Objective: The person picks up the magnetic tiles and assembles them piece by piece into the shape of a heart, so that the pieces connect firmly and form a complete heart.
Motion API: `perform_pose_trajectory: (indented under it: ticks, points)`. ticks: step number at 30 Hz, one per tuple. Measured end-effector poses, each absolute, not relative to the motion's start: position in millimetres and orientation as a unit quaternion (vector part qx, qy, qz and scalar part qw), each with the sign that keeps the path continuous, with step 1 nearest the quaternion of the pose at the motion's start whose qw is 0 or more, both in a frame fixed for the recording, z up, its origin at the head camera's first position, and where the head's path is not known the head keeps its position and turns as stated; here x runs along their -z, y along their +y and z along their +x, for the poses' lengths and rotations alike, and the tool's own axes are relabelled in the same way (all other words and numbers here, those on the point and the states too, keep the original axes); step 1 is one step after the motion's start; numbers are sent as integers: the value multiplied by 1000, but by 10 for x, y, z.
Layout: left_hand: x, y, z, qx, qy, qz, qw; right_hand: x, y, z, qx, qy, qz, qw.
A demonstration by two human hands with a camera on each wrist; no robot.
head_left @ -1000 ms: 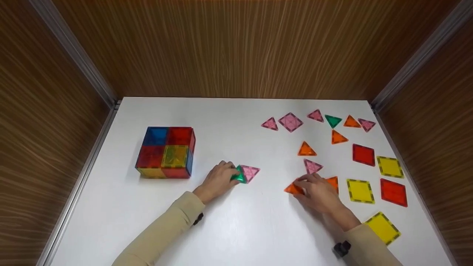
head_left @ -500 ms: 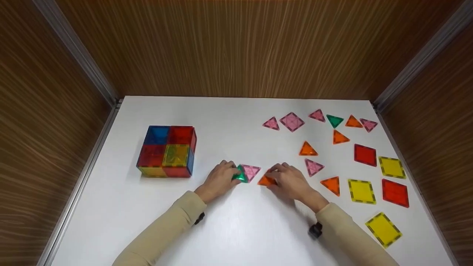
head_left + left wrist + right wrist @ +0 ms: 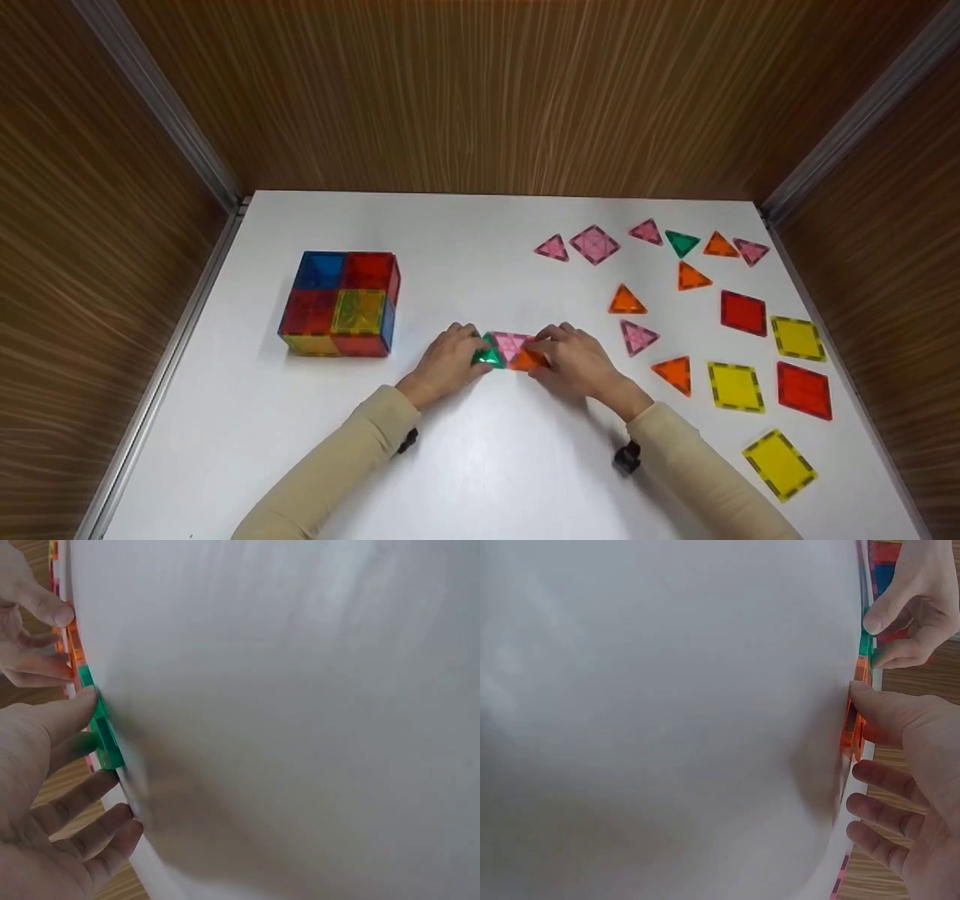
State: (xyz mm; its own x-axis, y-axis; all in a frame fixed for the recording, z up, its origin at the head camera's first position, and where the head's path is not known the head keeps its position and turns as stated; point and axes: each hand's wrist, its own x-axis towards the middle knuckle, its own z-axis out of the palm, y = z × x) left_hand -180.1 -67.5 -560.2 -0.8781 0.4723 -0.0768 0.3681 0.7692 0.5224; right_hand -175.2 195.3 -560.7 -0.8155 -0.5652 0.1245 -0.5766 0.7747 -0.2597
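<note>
My left hand point(image 3: 444, 361) pinches a green triangular magnetic tile point(image 3: 491, 354) between thumb and index finger, low at the table surface. Against its right side lies a pink triangular tile point(image 3: 508, 344). My right hand point(image 3: 581, 361) pinches an orange triangular tile point(image 3: 527, 361) whose left edge meets the pink one, so the three form a row. In the left wrist view the green tile point(image 3: 103, 731) and the orange tile point(image 3: 75, 645) line up end to end. The right wrist view has the thumb on the orange tile point(image 3: 853, 720), with the other fingers spread behind it.
A block of coloured magnetic tiles point(image 3: 341, 304) in blue, red and yellow stands at the left. On the right lie several loose tiles, among them an orange triangle point(image 3: 673, 375), a yellow square point(image 3: 736, 387) and a red square point(image 3: 804, 390). Wooden walls point(image 3: 480, 97) enclose the white table.
My right hand has slid the orange triangle leftward from beside the loose tiles up to the pink triangle. The left hand has stayed in place on the green tile.
</note>
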Motion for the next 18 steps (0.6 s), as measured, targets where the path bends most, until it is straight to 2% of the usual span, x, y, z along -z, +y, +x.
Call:
perform_pose_trajectory:
  ticks: [4,10,18]
  points:
    - [5604,-683,-1838,-258,933,224,115,5604,1979,-1773,-160,-950,269,8]
    - [5655,-660,-1871,-230,935,253,97,5607,1948,-1805,-151,-959,241,-7]
    - [5673,-619,-1871,-233,937,244,96,5597,1880,-1849,-179,-959,217,-40]
